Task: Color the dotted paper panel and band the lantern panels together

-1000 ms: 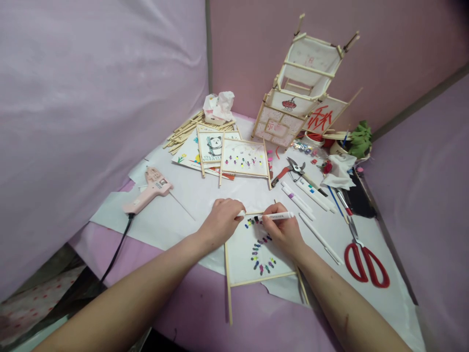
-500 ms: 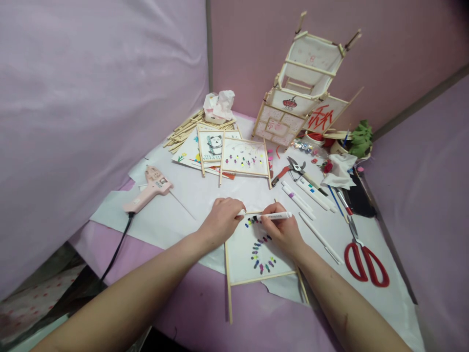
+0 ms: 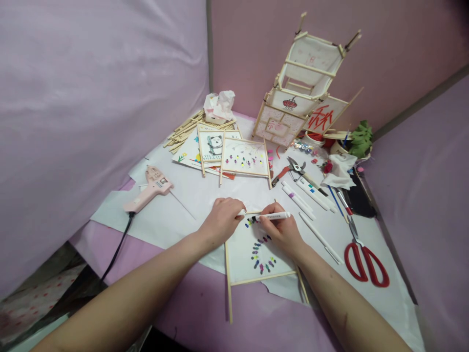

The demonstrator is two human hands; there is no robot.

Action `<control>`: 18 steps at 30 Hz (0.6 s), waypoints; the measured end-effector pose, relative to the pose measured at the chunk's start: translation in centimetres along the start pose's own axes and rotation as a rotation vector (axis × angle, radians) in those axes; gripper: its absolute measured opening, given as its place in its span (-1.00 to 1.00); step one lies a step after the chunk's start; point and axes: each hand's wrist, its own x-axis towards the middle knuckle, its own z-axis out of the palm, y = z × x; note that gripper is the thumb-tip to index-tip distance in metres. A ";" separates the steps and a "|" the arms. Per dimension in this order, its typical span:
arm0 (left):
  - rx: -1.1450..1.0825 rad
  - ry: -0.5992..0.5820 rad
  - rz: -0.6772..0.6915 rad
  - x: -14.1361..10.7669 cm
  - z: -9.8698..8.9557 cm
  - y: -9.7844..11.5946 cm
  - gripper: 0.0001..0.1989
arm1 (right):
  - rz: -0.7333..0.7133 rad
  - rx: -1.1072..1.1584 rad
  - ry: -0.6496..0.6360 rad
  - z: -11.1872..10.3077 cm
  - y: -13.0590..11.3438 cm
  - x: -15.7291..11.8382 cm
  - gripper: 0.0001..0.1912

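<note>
A white marker (image 3: 277, 215) is pinched in my right hand (image 3: 284, 232), its dark tip down at the upper part of a framed white panel (image 3: 242, 266). Thin wooden sticks edge this panel, and a ring of small coloured marks (image 3: 255, 252) covers its middle, with more marks near the tip. My left hand (image 3: 222, 221) is closed at the panel's upper left corner. Between its thumb and fingers shows a small white end (image 3: 241, 212), which looks like a marker cap; the rest of it is hidden.
Behind lie two framed drawings, a panda (image 3: 215, 145) and a dotted panel (image 3: 245, 156). A pink glue gun (image 3: 148, 191) rests left. Pruning shears (image 3: 296, 165), several markers (image 3: 298, 199) and red-handled scissors (image 3: 366, 261) lie right. A tall stick frame tower (image 3: 282, 115) stands at the back.
My right hand and the marker have shifted very slightly to the left over the panel. My left hand stays in place.
</note>
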 end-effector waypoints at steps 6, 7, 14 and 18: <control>-0.007 0.001 -0.002 0.0 -0.1 0.0 -0.90 | 0.015 0.011 -0.020 -0.1 0.0 0.0 -0.88; -0.007 -0.001 -0.003 0.0 -0.1 0.0 -0.90 | 0.014 0.014 -0.018 -0.1 0.0 0.0 -0.88; -0.007 -0.003 -0.012 0.1 0.0 0.0 -0.89 | -0.010 0.031 0.032 -0.1 0.1 0.0 -0.89; -0.010 0.004 0.001 0.0 0.1 -0.1 -0.90 | -0.007 0.019 0.018 -0.1 0.2 0.0 -0.89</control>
